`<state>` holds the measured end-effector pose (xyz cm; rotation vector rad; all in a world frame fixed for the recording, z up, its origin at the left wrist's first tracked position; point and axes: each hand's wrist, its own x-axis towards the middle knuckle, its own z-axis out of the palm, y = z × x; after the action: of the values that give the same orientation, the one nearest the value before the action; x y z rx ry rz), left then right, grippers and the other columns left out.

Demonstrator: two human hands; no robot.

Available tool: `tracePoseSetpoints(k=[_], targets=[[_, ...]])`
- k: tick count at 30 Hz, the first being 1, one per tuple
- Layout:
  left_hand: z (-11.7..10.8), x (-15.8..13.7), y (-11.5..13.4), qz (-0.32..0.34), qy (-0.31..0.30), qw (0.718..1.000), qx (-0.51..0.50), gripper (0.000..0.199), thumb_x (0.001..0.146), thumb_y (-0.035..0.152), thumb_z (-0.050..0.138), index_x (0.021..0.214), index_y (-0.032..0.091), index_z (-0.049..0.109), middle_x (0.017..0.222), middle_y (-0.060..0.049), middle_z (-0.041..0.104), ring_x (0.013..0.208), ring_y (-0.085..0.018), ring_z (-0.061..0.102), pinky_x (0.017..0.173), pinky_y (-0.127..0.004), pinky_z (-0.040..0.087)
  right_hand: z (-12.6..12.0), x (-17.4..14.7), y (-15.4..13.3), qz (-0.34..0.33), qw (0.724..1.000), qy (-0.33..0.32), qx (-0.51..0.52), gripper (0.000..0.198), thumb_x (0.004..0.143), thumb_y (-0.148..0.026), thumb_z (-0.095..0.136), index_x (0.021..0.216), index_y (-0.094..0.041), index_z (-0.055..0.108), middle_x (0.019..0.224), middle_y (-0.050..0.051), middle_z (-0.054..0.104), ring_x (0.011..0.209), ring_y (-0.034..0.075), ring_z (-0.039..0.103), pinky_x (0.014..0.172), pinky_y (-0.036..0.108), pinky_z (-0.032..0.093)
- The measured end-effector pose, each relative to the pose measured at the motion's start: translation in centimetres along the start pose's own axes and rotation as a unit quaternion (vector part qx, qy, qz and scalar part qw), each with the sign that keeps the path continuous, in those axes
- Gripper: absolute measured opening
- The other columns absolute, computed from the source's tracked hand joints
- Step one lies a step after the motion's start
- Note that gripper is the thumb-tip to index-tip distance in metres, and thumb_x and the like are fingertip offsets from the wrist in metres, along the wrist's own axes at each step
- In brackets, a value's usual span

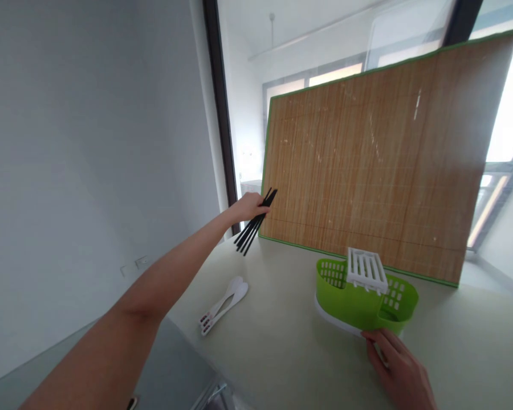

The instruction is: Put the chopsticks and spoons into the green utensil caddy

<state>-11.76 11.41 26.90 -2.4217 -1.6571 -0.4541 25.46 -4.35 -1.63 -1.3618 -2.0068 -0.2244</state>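
Observation:
My left hand [251, 207], arm stretched out, is closed around a bundle of black chopsticks [251, 228] held above the table. The chopsticks slant down to the left and fan out at their lower ends. At the lower right, my right hand [395, 361] pinches the front edge of a green utensil holder [346, 299] with a white base. A white slatted rack [366, 270] sits across the middle of the holder, between its two perforated compartments. Two white rice paddles [224, 304] lie together on the table to the left.
The pale table [290, 347] has a curved left edge. A large bamboo mat [367, 159] with green trim stands upright along its back, against a glass partition. A grey wall [89, 142] with a socket [142, 261] is on the left.

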Motion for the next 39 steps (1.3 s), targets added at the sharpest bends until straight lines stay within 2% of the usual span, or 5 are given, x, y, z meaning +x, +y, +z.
tracePoseSetpoints(k=[4,8,12,30,39], targets=[[5.3,-3.9,-4.0,-0.073,-0.143,0.982,0.099,0.016,0.071,0.027,0.062,0.068,0.012,0.068,0.067,-0.008,0.065,0.074,-0.021,0.06,0.064,-0.024,0.041,0.1,-0.1,0.1,-0.006,1.0,0.007,0.0,0.022,0.091,-0.037,0.037,0.096,-0.028,0.056,0.093,0.002,0.062,0.077,0.015,0.062,0.062,0.022,0.05],[10.2,-7.7,-7.1,-0.114,-0.215,0.967,0.08,0.011,0.066,0.022,0.063,0.061,0.013,0.066,0.061,-0.006,0.064,0.066,-0.02,0.061,0.06,-0.024,0.042,0.1,-0.1,0.3,0.001,1.0,-0.004,0.005,0.022,0.091,-0.038,0.037,0.095,-0.027,0.057,0.089,0.001,0.063,0.074,0.014,0.063,0.059,0.021,0.05],[12.8,-9.8,-9.5,-0.132,-0.255,0.957,0.032,0.015,0.067,0.025,0.059,0.06,0.014,0.066,0.061,-0.005,0.065,0.064,-0.018,0.06,0.061,-0.023,0.043,0.1,-0.1,0.5,0.01,1.0,-0.008,0.007,0.023,0.09,-0.038,0.038,0.095,-0.027,0.057,0.088,0.001,0.063,0.073,0.014,0.063,0.058,0.02,0.05],[17.8,-12.0,-13.5,-0.222,-0.27,0.932,-0.091,0.027,0.054,0.046,0.064,0.055,0.019,0.061,0.046,0.004,0.047,0.05,-0.015,0.054,0.054,-0.023,0.041,0.1,-0.2,0.7,0.018,1.0,0.003,0.021,0.023,0.088,-0.039,0.04,0.094,-0.027,0.059,0.089,0.001,0.065,0.072,0.015,0.064,0.058,0.021,0.051],[18.7,-12.7,-14.5,-0.266,-0.235,0.929,-0.103,0.03,0.059,0.039,0.064,0.079,0.017,0.063,0.077,-0.002,0.064,0.062,-0.016,0.058,0.049,-0.021,0.042,-0.1,-0.1,0.4,0.02,1.0,0.001,0.02,0.024,0.089,-0.04,0.039,0.093,-0.027,0.059,0.087,0.002,0.065,0.072,0.016,0.064,0.057,0.021,0.05]])
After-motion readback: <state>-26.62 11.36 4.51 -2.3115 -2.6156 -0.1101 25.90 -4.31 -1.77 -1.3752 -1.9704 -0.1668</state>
